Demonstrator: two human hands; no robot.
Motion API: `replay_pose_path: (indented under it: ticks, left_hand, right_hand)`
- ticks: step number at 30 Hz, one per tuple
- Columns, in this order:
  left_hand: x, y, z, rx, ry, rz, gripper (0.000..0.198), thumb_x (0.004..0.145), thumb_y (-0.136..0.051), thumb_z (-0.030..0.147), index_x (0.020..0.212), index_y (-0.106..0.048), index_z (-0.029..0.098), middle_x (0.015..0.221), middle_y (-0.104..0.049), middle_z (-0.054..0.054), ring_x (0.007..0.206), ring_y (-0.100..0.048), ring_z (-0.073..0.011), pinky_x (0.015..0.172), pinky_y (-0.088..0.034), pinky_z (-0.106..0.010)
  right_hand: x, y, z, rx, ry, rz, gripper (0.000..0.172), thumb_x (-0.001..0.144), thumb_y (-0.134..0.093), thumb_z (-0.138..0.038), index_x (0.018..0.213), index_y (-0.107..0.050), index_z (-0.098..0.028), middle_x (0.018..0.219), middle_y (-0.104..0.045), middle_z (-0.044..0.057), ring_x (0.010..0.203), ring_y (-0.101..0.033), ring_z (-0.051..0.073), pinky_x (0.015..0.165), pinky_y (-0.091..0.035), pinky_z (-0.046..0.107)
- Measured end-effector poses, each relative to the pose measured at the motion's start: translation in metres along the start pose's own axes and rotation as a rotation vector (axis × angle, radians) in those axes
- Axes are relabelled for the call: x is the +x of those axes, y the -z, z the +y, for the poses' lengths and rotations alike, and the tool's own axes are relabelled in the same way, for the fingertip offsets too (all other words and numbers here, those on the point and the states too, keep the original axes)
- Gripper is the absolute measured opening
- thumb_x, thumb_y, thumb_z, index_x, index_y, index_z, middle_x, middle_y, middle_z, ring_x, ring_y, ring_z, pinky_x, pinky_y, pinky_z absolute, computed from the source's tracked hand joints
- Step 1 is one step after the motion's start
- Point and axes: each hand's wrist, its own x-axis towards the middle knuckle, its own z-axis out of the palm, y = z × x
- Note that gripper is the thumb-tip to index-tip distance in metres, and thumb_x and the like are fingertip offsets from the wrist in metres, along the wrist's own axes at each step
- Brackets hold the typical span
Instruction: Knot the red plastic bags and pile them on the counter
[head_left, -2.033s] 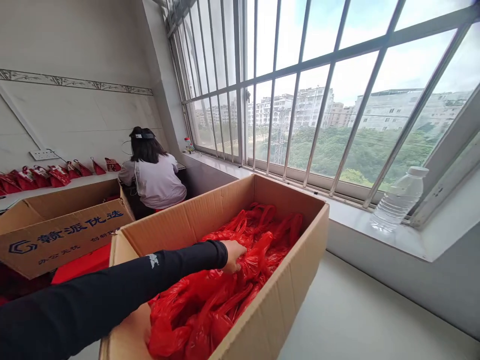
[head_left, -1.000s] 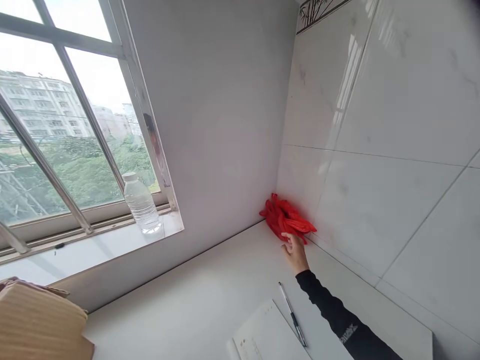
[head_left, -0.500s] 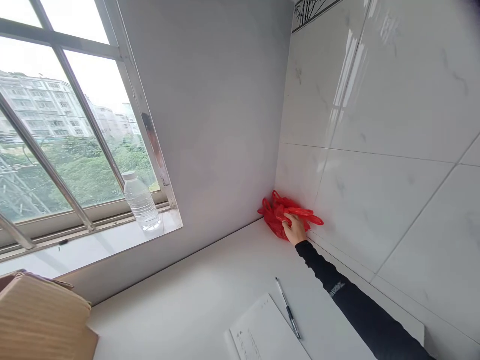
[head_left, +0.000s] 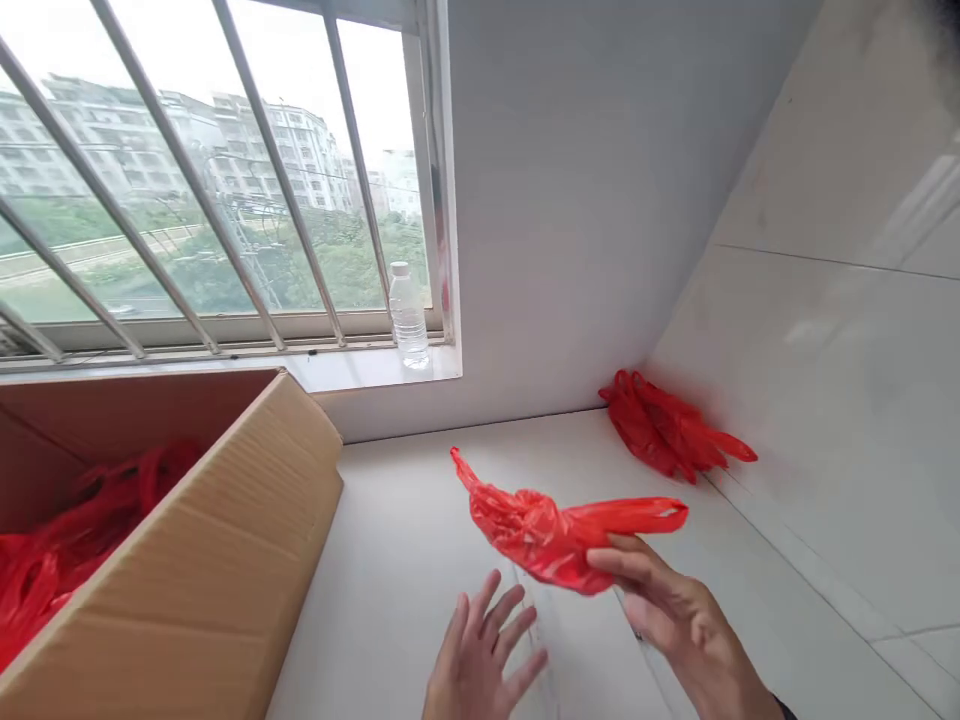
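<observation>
A crumpled red plastic bag (head_left: 536,530) hangs above the white table (head_left: 405,520), its handle loops stretching to either side. My right hand (head_left: 675,610) grips it at its right end between thumb and fingers. Just below and to the left, my left hand (head_left: 487,650) is open with fingers spread, apart from the bag. More red plastic bags (head_left: 667,425) lie bunched in the far right corner, against the tiled wall.
At the left, an open cardboard box (head_left: 225,540) holds red plastic bags (head_left: 90,520). A clear water bottle (head_left: 409,320) stands on the sill (head_left: 360,370) of a barred window. The tiled wall (head_left: 847,420) borders the table's right side.
My right hand has come back from the corner pile with one red bag in it. My left hand has entered from below. The view has swung left, showing more of the box.
</observation>
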Motion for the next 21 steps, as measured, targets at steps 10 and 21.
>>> replay_pose_path:
  ticks: [10,21]
  left_hand:
    - [-0.014,0.027,-0.003,-0.287,0.029,-0.148,0.046,0.09,-0.053,0.042,0.126,-0.066,0.016,0.137,-0.059,-0.02,0.129,-0.049,-0.0451,0.099,-0.044,-0.063]
    - [-0.016,0.044,-0.023,-0.078,0.146,-0.071,0.052,0.079,-0.073,0.035,0.13,-0.061,0.032,0.113,-0.073,-0.01,0.11,-0.066,-0.0363,0.086,-0.057,-0.049]
  right_hand:
    - [-0.01,-0.03,0.045,-0.1,-0.308,0.051,0.029,0.094,-0.049,-0.05,0.109,-0.061,-0.028,0.106,-0.064,0.006,0.097,-0.06,0.022,0.083,-0.052,0.035]
    - [0.006,-0.072,0.05,0.132,-0.354,-0.136,0.023,0.091,-0.06,-0.043,0.097,-0.063,-0.021,0.09,-0.064,0.002,0.081,-0.057,0.015,0.074,-0.049,0.029]
